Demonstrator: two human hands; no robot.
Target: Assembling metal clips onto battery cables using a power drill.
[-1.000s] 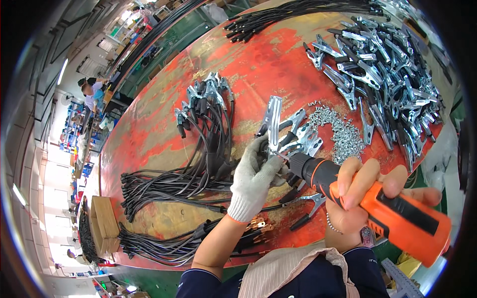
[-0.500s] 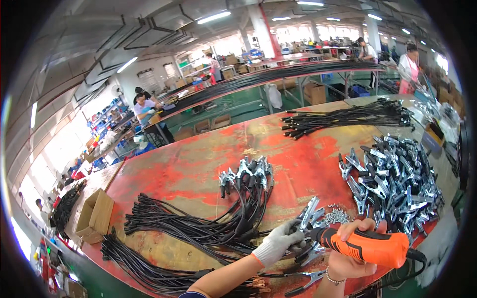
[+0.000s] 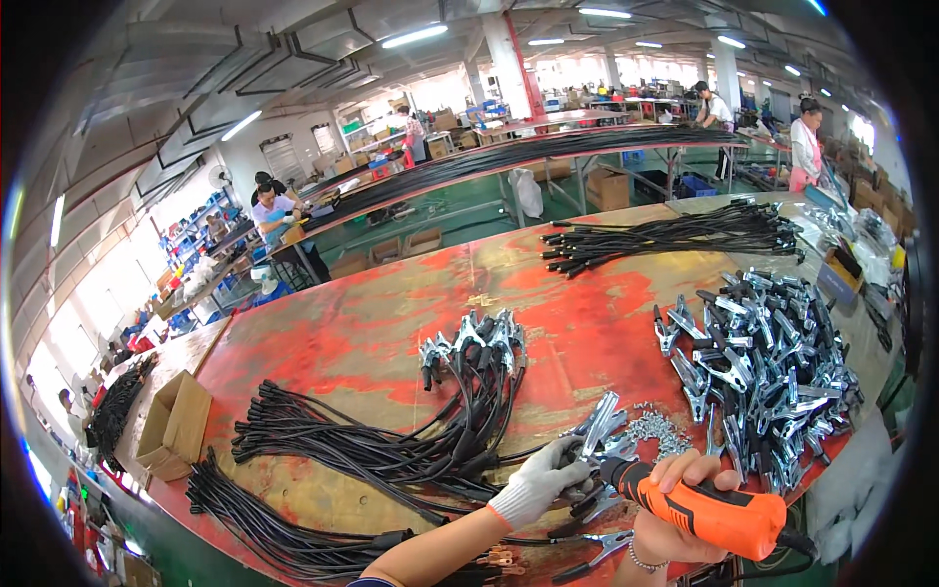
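Note:
My left hand (image 3: 533, 486), in a white knit glove, is closed around a silver spring clamp (image 3: 601, 421) with its jaws pointing up and away. My bare right hand (image 3: 673, 540) grips an orange and black electric screwdriver (image 3: 729, 514). Its black nose points left and meets the clamp by my left fingers; the tip is hidden there. A small heap of screws (image 3: 657, 430) lies just beyond the tool. Below my hands, another clamp (image 3: 608, 550) with black handles rests on the table. Black cables (image 3: 342, 435) lie left of my glove, several ending in clamps (image 3: 479, 342).
A large pile of clamps (image 3: 768, 372) covers the right side of the red, worn table (image 3: 372, 328). More cables lie at the near left (image 3: 284, 519) and far edge (image 3: 675, 235). A cardboard box (image 3: 176, 426) stands at the left. Several people work at benches beyond.
The view has shifted slightly, so the table's things sit a little further left. My hands keep the same hold on clamp and screwdriver, and the tool sits slightly lower in the picture.

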